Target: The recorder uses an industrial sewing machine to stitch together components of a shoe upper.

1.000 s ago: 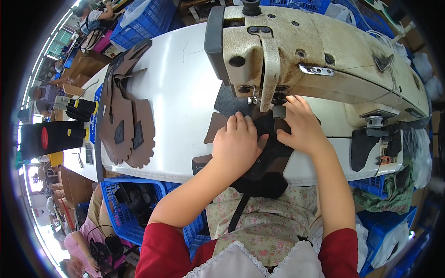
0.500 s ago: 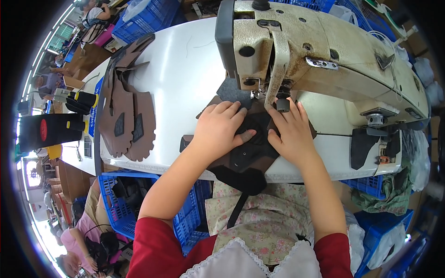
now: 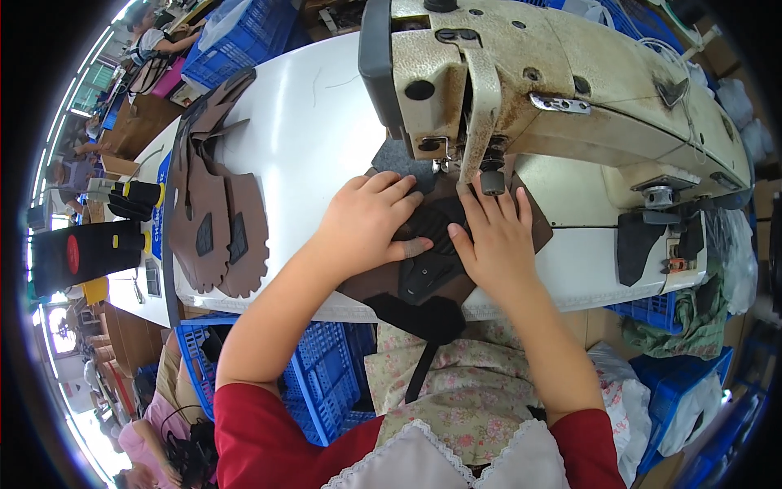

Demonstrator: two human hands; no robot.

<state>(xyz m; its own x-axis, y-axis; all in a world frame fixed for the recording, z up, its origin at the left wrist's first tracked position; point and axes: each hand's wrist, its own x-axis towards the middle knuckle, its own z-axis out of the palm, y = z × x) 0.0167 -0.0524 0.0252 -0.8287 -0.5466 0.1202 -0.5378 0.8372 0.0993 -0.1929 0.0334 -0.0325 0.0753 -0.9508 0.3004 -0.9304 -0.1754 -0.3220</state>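
Observation:
Under the needle area of a worn cream sewing machine [image 3: 538, 90] lies a brown leather-like piece [image 3: 531, 222] with black parts [image 3: 428, 275] on top. My left hand [image 3: 366, 216] lies open on its left side, fingertips by a dark grey patch [image 3: 401, 165]; its thumb and a fingertip have grey wrapping. My right hand [image 3: 501, 240] presses down with fingers stretched, just in front of the machine's dark knob [image 3: 492, 182]. A soft black part [image 3: 428, 318] of the work hangs over the table's front edge, with a black strap below it. The stitching spot is partly hidden.
Brown cut pieces with dark patches [image 3: 248, 204] lie stacked on the white table [image 3: 305, 147] at left. A black scrap [image 3: 637, 248] is at right. Blue crates [image 3: 330, 375] stand below the front edge and behind. Other people sit at far left.
The brown piece has turned and spread flatter; more of it shows right of my right hand and below my left. Both hands stay on it, slightly shifted. The whole view has shifted a little.

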